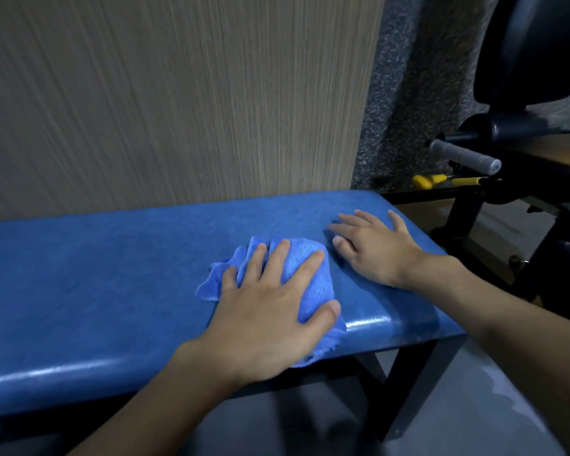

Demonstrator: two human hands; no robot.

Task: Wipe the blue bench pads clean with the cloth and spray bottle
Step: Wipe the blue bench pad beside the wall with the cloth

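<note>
The blue bench pad (96, 274) ran across the view from the left edge to a rounded end at the right, sitting on a black frame (408, 383) above a grey floor (474, 406). The blue cloth (310, 274) lay bunched on the pad's top, toward its right end and near the front edge, with a frayed corner hanging just over that edge. The left hand (270, 311) lay flat on top of the cloth, fingers spread and fairly straight, pressing it down onto the pad; the thumb lay along the cloth's right side, though whether it pinched the fabric or only rested against it was hard to judge from this angle. The right hand (372, 248) lay palm down on the bare pad just beside the cloth, nearer the pad's end, its fingers splayed and holding nothing. The two hands were close but not touching. Behind the bench stood a pale wood-grain wall panel (178, 93). To the right was a black exercise machine (524, 60) with a grey handle (464, 157) and a yellow knob (423, 182).
</note>
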